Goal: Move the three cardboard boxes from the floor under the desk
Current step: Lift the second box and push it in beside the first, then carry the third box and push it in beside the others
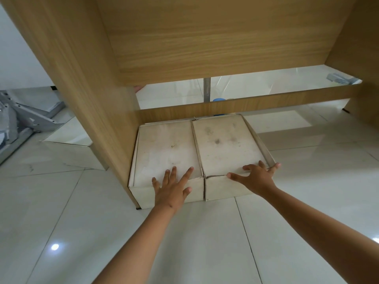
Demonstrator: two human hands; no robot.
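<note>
Two flat, pale cardboard boxes lie side by side on the floor under the wooden desk. The left box point(167, 149) sits against the desk's left side panel point(82, 83). The right box point(224, 143), its lid stained, touches the left one. My left hand point(172, 186) rests flat with spread fingers on the front edge of the left box. My right hand point(257, 177) lies spread on the front right corner of the right box, fingertips at its right edge. Neither hand grips anything. A third box is not visible.
The desk's back panel point(215, 39) hangs above a low wooden rail point(246, 103) behind the boxes. A metal pole point(207, 90) and something blue point(219, 100) show behind the rail. A grey metal frame point(26, 117) lies at far left. The floor is glossy white tile point(205, 242).
</note>
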